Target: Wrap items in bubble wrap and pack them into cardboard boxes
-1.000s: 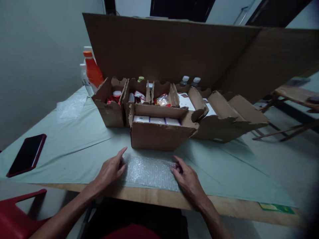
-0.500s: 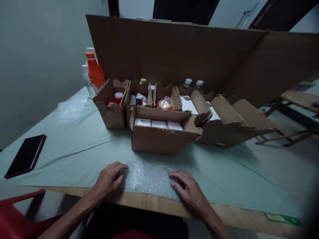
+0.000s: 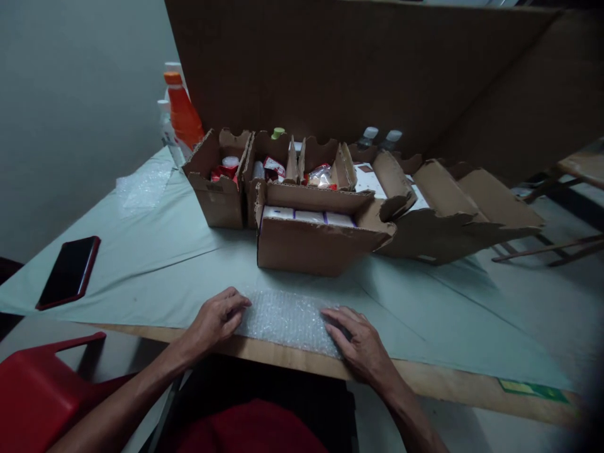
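Note:
A flat rectangular sheet of bubble wrap (image 3: 287,319) lies on the green tablecloth at the front edge of the table. My left hand (image 3: 217,319) rests at its left end, thumb and fingers apart, fingertips touching the upper left corner. At the right end, my right hand (image 3: 358,340) lies with fingers stretched and thumb apart, fingertips on the sheet. Just beyond the wrap stands a cardboard box (image 3: 302,248) holding several white packets with purple edges (image 3: 309,217).
Behind it stand several cardboard bins (image 3: 221,204) with snacks and packets, before a tall cardboard panel (image 3: 306,69). An orange bottle (image 3: 184,113) is at back left, near another bubble wrap piece (image 3: 144,187). A phone (image 3: 68,272) lies left; a red stool (image 3: 47,384) stands below.
The camera view has tilted down and shifted slightly, so the scene sits higher in the picture. Both hands stay at the ends of the bubble wrap, with only slight finger movement.

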`<action>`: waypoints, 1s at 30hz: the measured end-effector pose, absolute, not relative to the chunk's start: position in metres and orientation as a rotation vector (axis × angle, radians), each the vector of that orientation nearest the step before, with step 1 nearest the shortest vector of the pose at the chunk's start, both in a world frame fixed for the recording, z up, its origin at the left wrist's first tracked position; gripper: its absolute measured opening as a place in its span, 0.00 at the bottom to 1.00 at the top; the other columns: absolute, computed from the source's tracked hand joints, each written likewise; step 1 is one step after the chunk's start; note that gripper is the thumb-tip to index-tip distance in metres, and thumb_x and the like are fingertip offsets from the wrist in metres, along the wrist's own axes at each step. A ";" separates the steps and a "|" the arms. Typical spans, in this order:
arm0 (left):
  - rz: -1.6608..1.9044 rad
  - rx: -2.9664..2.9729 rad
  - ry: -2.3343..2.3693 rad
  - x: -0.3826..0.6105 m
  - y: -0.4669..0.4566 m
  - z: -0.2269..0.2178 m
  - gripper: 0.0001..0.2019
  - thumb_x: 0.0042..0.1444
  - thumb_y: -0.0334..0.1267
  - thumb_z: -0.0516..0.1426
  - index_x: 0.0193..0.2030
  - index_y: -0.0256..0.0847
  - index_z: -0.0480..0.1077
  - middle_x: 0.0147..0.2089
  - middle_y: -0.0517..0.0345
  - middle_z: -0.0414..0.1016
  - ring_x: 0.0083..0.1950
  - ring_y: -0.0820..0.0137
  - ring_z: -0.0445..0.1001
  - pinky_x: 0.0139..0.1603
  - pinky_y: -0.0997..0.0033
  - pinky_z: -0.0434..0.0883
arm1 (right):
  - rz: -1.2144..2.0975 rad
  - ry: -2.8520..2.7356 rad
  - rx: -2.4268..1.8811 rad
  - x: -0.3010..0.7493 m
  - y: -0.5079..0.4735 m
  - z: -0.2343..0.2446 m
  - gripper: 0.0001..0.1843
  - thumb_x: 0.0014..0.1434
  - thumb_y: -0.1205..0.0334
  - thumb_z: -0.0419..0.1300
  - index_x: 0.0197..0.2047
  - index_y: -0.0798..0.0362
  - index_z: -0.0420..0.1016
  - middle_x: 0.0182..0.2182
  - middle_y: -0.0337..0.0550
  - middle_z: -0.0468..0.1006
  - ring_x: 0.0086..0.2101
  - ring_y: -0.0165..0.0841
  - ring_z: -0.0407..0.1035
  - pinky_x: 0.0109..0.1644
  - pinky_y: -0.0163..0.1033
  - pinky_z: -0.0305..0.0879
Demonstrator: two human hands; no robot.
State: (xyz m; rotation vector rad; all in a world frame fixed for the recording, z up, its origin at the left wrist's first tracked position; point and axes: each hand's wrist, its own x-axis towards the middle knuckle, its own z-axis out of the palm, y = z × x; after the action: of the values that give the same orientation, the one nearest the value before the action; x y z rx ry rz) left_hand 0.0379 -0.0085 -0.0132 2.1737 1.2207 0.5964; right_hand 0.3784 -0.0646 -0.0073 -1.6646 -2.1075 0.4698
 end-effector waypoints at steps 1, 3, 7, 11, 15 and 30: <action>0.611 2.222 1.254 0.036 -0.009 -0.012 0.15 0.59 0.28 0.51 0.47 0.40 0.76 0.41 0.53 0.74 0.39 0.68 0.75 0.41 0.69 0.72 | 0.395 -2.125 -1.666 0.380 -0.066 -0.007 0.17 0.65 0.60 0.54 0.53 0.46 0.79 0.48 0.46 0.81 0.47 0.41 0.75 0.50 0.48 0.71; 0.681 2.345 1.370 0.035 -0.011 -0.007 0.15 0.60 0.31 0.53 0.50 0.40 0.75 0.47 0.48 0.73 0.46 0.61 0.75 0.47 0.61 0.74 | 0.163 -2.115 -1.693 0.381 -0.068 -0.004 0.18 0.66 0.59 0.54 0.54 0.48 0.78 0.51 0.50 0.79 0.48 0.44 0.74 0.49 0.50 0.70; 0.836 2.568 1.334 0.058 -0.022 0.006 0.16 0.61 0.30 0.54 0.55 0.39 0.72 0.57 0.43 0.71 0.60 0.54 0.69 0.59 0.52 0.70 | -0.148 -2.078 -1.643 0.350 -0.064 0.001 0.18 0.68 0.62 0.51 0.56 0.53 0.75 0.56 0.54 0.76 0.52 0.46 0.71 0.54 0.53 0.68; 0.564 2.748 1.100 0.089 -0.037 0.002 0.23 0.65 0.33 0.52 0.65 0.31 0.64 0.67 0.39 0.66 0.71 0.52 0.60 0.70 0.49 0.59 | 0.036 -2.272 -1.475 0.289 -0.056 -0.010 0.24 0.67 0.68 0.48 0.64 0.57 0.68 0.62 0.54 0.72 0.61 0.42 0.65 0.62 0.51 0.65; 0.250 2.789 1.087 0.077 -0.047 -0.016 0.33 0.67 0.49 0.51 0.72 0.31 0.54 0.74 0.38 0.57 0.76 0.51 0.52 0.74 0.46 0.51 | 0.111 -2.424 -1.463 0.287 -0.069 -0.027 0.28 0.67 0.63 0.53 0.69 0.57 0.62 0.67 0.53 0.66 0.66 0.43 0.59 0.67 0.52 0.57; 0.355 2.400 1.690 0.050 -0.001 -0.005 0.11 0.58 0.43 0.59 0.41 0.39 0.74 0.39 0.48 0.75 0.44 0.56 0.73 0.46 0.56 0.71 | -0.015 -2.018 -1.830 0.361 -0.068 -0.023 0.19 0.64 0.53 0.55 0.51 0.57 0.75 0.54 0.60 0.77 0.54 0.51 0.70 0.55 0.54 0.66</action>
State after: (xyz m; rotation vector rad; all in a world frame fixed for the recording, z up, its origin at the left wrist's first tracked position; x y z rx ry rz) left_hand 0.0504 -0.0010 -0.0049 2.3998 1.6905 0.3546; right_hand 0.3606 -0.0677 -0.0228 -1.8298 -2.0178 -0.0151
